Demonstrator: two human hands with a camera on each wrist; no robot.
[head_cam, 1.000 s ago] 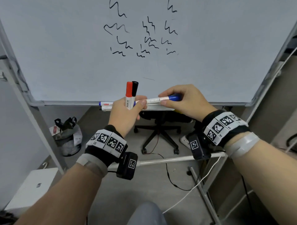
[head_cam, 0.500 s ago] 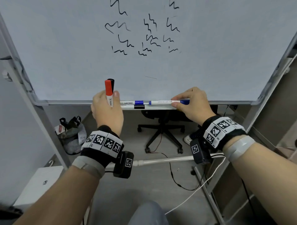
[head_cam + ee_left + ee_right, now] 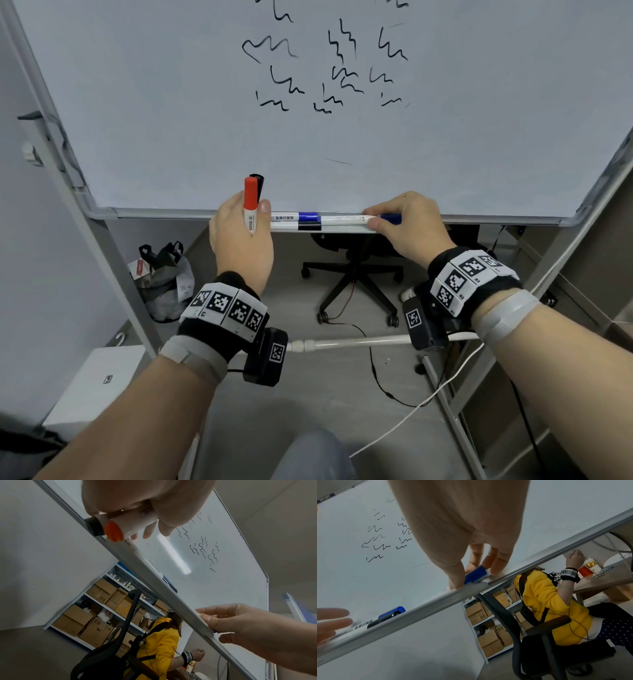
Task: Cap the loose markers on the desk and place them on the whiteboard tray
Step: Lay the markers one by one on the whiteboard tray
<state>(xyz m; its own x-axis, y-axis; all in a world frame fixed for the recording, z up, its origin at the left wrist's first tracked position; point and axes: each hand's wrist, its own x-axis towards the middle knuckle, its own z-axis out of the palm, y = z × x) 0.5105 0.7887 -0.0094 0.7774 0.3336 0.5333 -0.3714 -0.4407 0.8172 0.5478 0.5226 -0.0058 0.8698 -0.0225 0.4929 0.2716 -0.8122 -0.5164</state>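
My left hand grips a red-capped marker and a black-capped marker upright, just left of the whiteboard tray. Their butt ends show in the left wrist view as the red marker and the black marker. My right hand pinches a blue-capped marker that lies flat in the tray, thumb and fingers at its blue cap. Two more capped markers lie in the tray between my hands, one blue and one black.
The whiteboard carries black scribbles, and its stand legs slant down both sides. Under it are an office chair, a bag, a white box and floor cables. Behind the board a person in yellow sits near shelves of cartons.
My right hand brought the blue-capped marker down from beside my left hand and laid it in the tray. My left hand drew away to the left with its two markers.
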